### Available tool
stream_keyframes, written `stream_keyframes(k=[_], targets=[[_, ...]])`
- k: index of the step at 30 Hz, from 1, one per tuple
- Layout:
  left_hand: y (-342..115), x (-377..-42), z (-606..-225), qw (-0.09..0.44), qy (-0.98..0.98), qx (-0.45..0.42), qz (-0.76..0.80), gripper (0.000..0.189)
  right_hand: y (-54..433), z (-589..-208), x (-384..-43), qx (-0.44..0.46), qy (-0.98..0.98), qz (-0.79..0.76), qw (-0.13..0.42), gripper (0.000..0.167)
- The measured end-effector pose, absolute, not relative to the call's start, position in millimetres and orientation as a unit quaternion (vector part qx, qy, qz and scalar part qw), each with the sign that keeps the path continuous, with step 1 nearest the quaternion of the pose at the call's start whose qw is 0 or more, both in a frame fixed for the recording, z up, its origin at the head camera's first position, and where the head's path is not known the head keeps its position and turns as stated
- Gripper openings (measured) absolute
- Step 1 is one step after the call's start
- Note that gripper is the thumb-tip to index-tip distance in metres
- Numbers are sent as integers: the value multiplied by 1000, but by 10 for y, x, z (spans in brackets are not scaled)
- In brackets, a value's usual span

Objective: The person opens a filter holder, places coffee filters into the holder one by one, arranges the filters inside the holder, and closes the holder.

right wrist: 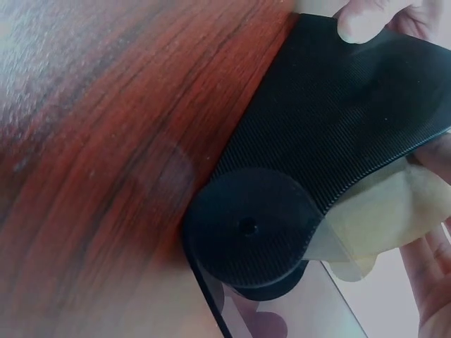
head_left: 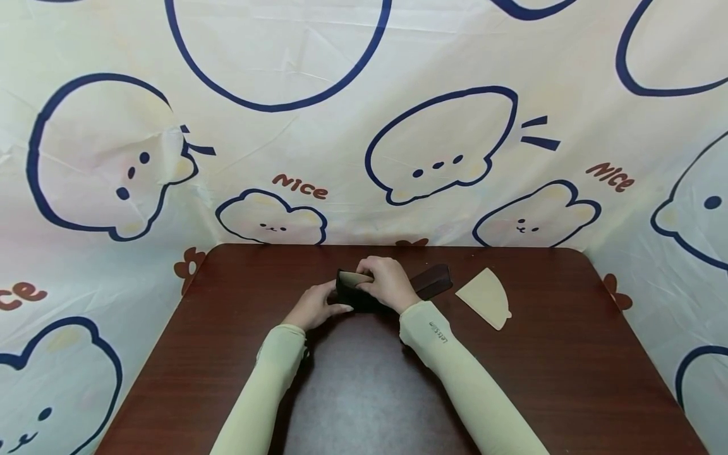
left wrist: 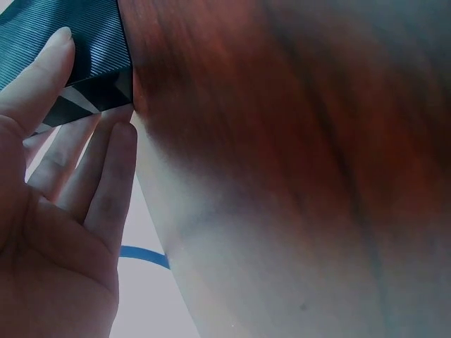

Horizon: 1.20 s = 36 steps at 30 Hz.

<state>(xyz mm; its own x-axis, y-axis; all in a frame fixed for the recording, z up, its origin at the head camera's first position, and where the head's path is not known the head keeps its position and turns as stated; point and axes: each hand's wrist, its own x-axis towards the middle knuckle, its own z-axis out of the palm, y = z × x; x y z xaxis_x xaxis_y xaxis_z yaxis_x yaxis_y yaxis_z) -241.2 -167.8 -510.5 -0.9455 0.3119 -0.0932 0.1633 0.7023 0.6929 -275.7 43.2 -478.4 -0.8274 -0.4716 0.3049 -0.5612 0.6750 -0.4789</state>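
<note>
A black filter holder [head_left: 364, 301] with finely ribbed sides stands between both hands at the back of the table. My left hand [head_left: 315, 306] grips its left end, thumb [left wrist: 53, 60] on the ribbed face and fingers behind and below. Its round black end [right wrist: 246, 229] shows in the right wrist view, beside a glossy dark lid [head_left: 433, 281] swung out to the right. My right hand [head_left: 389, 281] reaches over the opening and pinches a cream paper coffee filter [right wrist: 377, 211] there; the fingertips are partly hidden. Another fan-shaped coffee filter [head_left: 486, 298] lies flat to the right.
The dark wood-grain table [head_left: 546, 366] has its rear edge just behind the hands. A white cloth [head_left: 318, 145] printed with blue cartoon outlines hangs around the back and sides. A bright glare lies on the tabletop between the forearms.
</note>
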Motion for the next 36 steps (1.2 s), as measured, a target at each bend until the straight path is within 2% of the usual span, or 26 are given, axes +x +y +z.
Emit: stream_keyframes(k=[21,36], targets=[[-1677,-2406,-5107,98,916,135,365,42,504,-4753,-2735,285,-891,344,75,20],[-1690,-2408,-5138,90,917,142,362,40,826,-4344,-2640,275,-880,371,116,28]])
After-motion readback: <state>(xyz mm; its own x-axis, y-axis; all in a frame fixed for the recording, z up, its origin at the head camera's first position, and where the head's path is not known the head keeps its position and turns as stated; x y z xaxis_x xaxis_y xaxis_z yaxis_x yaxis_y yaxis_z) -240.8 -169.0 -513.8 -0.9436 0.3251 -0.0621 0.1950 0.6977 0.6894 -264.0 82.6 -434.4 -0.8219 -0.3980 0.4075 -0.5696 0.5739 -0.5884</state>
